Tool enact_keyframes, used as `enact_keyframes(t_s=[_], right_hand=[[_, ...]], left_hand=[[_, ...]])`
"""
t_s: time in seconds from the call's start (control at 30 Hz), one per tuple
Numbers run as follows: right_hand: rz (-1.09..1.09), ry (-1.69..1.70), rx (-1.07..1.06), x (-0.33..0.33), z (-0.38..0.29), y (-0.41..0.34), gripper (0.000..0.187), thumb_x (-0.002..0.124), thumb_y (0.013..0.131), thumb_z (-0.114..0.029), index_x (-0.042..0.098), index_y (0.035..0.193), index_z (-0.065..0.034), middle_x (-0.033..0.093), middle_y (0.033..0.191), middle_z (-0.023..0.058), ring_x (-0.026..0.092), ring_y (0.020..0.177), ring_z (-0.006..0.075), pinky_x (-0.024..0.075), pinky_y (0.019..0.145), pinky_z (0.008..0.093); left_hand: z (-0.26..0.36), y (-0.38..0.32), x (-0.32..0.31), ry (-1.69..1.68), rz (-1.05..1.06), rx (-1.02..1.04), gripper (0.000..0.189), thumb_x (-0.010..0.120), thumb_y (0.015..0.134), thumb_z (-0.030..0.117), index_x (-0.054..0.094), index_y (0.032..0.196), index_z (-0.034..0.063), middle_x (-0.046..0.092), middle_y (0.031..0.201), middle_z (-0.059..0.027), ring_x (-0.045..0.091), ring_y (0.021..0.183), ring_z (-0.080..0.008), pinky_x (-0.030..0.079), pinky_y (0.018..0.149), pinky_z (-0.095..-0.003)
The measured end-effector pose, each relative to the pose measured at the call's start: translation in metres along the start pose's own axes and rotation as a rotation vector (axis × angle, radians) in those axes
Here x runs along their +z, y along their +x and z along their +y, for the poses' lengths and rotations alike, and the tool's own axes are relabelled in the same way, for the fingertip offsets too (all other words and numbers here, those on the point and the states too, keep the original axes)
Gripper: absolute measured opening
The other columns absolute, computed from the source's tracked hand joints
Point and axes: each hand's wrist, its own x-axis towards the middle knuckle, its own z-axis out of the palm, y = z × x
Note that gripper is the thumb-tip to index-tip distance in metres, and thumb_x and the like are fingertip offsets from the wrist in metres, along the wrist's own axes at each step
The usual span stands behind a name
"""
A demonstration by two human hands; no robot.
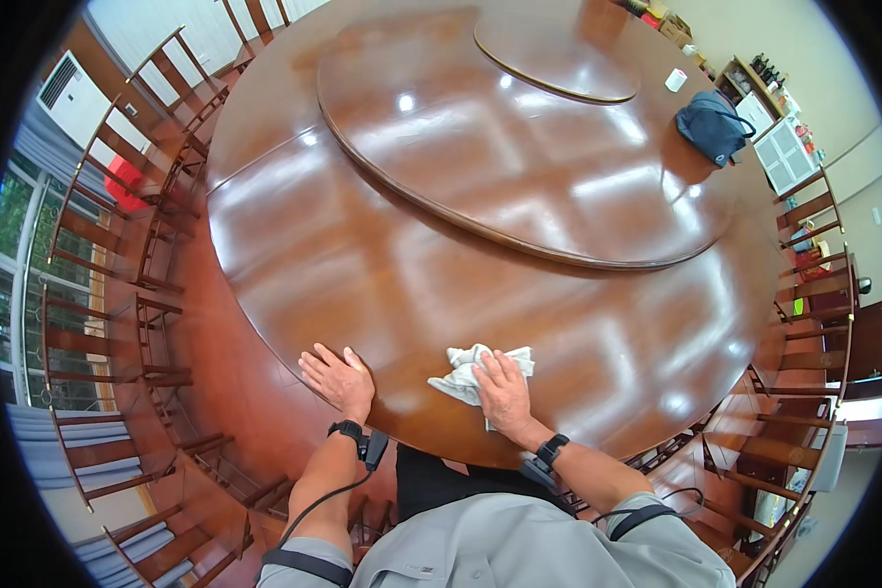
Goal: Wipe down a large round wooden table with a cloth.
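Under my right hand (501, 389) lies a crumpled white cloth (467, 373), pressed onto the polished wooden round table (404, 316) near its front edge. Part of the cloth spreads out to the left of the fingers, and a corner hangs below the palm. My left hand (339, 381) rests at the table's rim, its fingers apart and nothing in it. Farther in, a large wooden turntable (485, 169) sits raised on the tabletop, with a smaller round wooden tier (558, 55) on top of it. Bright reflections cover the glossy surface.
A dark blue bag (711, 126) and a white roll (675, 80) stand on the table's right side. Wooden chairs (92, 342) line the left, and more chairs (801, 441) stand at the right. A cabinet (785, 154) with bottles nearby is at the far right.
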Motion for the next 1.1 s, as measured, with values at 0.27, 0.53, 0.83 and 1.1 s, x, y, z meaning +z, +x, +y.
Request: enact_keyframes(t_s=[0.27, 0.53, 0.83, 1.1], right_hand=[[-0.019, 0.065, -0.178, 0.032, -0.015, 0.097, 0.041, 0.068, 0.089, -0.012, 0.065, 0.129, -0.0069, 0.056, 0.144, 0.0150, 0.049, 0.136, 0.0371, 0.0391, 0.115, 0.0504], [0.083, 0.091, -0.179, 0.075, 0.002, 0.187, 0.045, 0.071, 0.085, -0.011, 0.064, 0.130, -0.0069, 0.058, 0.143, 0.0180, 0.051, 0.134, 0.0401, 0.0399, 0.114, 0.0511], [0.143, 0.074, -0.082, 0.065, 0.019, 0.190, 0.039, 0.068, 0.089, -0.014, 0.066, 0.128, -0.0085, 0.058, 0.141, 0.0144, 0.051, 0.134, 0.0372, 0.0381, 0.115, 0.0505], [0.120, 0.001, 0.010, 0.028, 0.025, 0.083, 0.044, 0.070, 0.087, -0.011, 0.066, 0.131, -0.0072, 0.057, 0.141, 0.0167, 0.049, 0.136, 0.0395, 0.0361, 0.116, 0.0526]], left_hand=[[0.000, -0.001, 0.004, 0.012, -0.001, 0.003, 0.068, 0.050, 0.102, 0.040, 0.039, 0.152, -0.0060, 0.032, 0.158, -0.0361, 0.027, 0.150, -0.0482, 0.019, 0.124, -0.0560], [0.000, -0.003, 0.002, 0.019, 0.057, 0.032, 0.067, 0.052, 0.102, 0.036, 0.041, 0.150, -0.0083, 0.035, 0.155, -0.0377, 0.030, 0.147, -0.0507, 0.020, 0.123, -0.0576], [0.002, -0.001, 0.000, -0.067, 0.052, 0.045, 0.069, 0.054, 0.100, 0.036, 0.040, 0.149, -0.0092, 0.034, 0.155, -0.0386, 0.027, 0.148, -0.0513, 0.018, 0.124, -0.0588], [0.006, 0.000, -0.002, -0.083, 0.029, 0.012, 0.071, 0.055, 0.099, 0.038, 0.041, 0.149, -0.0093, 0.034, 0.155, -0.0376, 0.027, 0.148, -0.0504, 0.018, 0.123, -0.0581]])
